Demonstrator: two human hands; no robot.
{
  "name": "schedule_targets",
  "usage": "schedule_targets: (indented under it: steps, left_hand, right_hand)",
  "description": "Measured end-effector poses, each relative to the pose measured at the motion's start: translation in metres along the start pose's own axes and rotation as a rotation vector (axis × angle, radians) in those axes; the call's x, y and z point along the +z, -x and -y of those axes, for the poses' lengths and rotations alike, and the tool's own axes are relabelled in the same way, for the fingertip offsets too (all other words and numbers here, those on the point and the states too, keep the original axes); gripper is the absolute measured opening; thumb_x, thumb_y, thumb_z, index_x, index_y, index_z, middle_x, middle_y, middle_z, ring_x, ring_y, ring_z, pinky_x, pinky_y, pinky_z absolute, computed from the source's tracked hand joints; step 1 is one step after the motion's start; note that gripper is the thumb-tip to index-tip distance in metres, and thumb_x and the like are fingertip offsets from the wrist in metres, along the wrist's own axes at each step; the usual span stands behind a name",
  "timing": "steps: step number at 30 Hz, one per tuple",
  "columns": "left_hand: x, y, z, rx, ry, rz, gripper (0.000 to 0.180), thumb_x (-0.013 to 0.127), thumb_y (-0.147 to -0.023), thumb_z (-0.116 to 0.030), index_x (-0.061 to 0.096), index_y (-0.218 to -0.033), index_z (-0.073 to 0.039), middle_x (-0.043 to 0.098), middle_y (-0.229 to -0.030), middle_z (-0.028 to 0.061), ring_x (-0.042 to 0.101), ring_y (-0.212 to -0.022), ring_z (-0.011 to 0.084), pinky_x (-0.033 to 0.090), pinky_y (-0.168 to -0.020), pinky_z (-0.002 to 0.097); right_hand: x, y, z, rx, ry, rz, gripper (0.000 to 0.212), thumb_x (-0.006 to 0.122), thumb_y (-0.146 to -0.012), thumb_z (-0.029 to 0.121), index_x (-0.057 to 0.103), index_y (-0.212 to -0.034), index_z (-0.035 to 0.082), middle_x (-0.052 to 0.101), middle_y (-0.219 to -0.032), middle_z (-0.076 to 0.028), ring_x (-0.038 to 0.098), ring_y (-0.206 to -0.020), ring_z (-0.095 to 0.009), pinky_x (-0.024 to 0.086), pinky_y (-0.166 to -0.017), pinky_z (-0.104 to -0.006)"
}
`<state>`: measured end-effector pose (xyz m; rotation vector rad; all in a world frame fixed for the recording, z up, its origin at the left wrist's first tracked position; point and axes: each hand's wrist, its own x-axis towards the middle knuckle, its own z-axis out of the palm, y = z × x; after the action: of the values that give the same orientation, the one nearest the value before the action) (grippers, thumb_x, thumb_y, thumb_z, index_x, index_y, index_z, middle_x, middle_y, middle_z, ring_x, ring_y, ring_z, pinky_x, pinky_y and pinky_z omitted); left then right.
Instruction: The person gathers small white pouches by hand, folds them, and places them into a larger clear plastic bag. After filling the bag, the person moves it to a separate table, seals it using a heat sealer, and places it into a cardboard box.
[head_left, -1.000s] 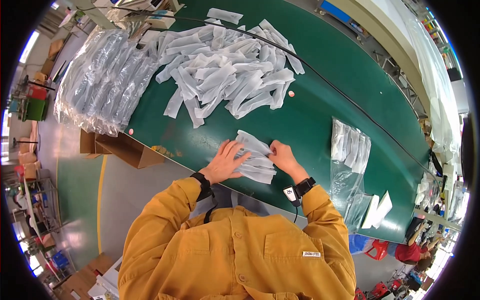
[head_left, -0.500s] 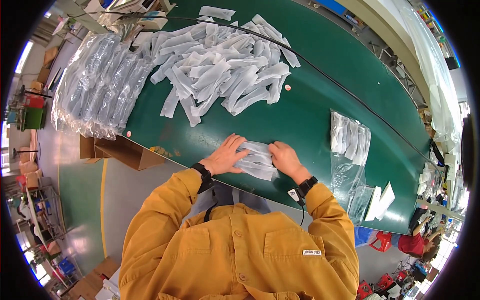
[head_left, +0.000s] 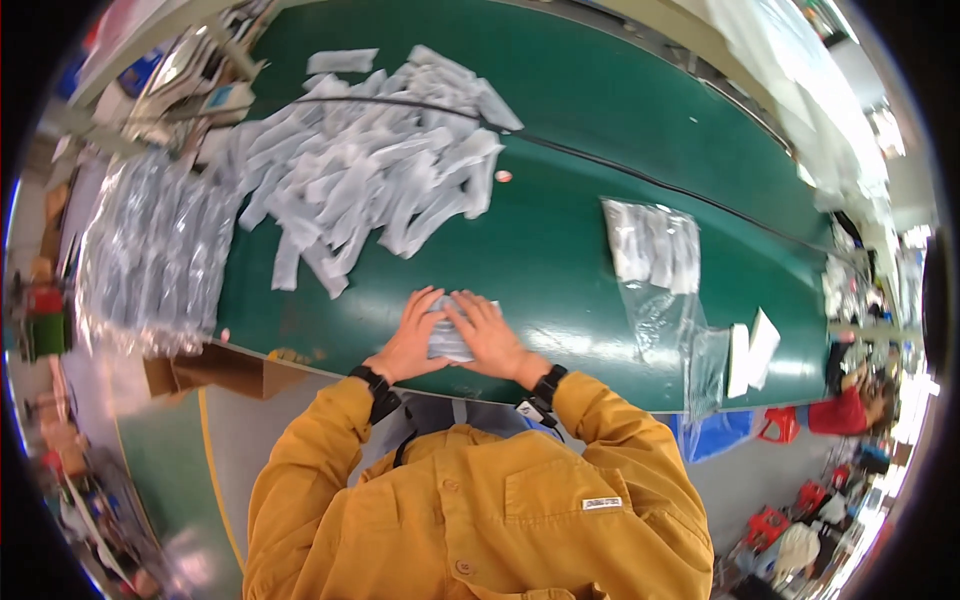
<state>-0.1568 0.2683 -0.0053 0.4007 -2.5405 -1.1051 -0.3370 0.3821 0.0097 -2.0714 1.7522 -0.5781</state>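
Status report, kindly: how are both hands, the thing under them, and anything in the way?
Left hand, right hand on small stack of whitish translucent strips. Stack partly hidden. Long black cable beyond, touching neither hand.

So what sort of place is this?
Probably a factory or packing workshop: a broad green worktable bears a loose heap of narrow, whitish translucent packets and a clear plastic bag of similar packets, with a brown cardboard box below its edge.

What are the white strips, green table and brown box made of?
White strips: probably thin frosted plastic, looking cloudy and crinkled.
Green table: a smooth, shiny top, maybe rubber or plastic, because light glares off it.
Brown box: likely cardboard, dull, with thin flat sides.
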Motion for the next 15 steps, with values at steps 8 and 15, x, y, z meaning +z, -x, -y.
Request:
schedule_targets:
  steps: [8,15]
  left_hand:
    - [0.031,-0.016,0.012,-0.134,0.065,-0.276,0.027,0.052,-0.09,-0.008,0.048,-0.116,0.0,0.05,-0.119,0.0215,0.049,-0.112,0.0372,0.039,-0.098,0.0431]
    - [0.063,-0.065,-0.025,-0.002,0.186,-0.063,0.02,0.046,-0.095,-0.009,0.053,-0.112,0.0,0.052,-0.115,0.0189,0.052,-0.107,0.0349,0.043,-0.093,0.0405]
  right_hand:
    - [0.011,-0.002,-0.002,-0.036,0.094,-0.162,0.087,0.079,-0.07,0.027,0.036,-0.141,0.002,0.046,-0.124,-0.021,0.045,-0.116,-0.038,0.038,-0.095,-0.049]
    - [-0.002,0.076,-0.009,0.313,-0.102,-0.289,0.085,0.081,-0.069,0.029,0.041,-0.14,0.004,0.049,-0.117,-0.025,0.049,-0.11,-0.041,0.043,-0.091,-0.0463]
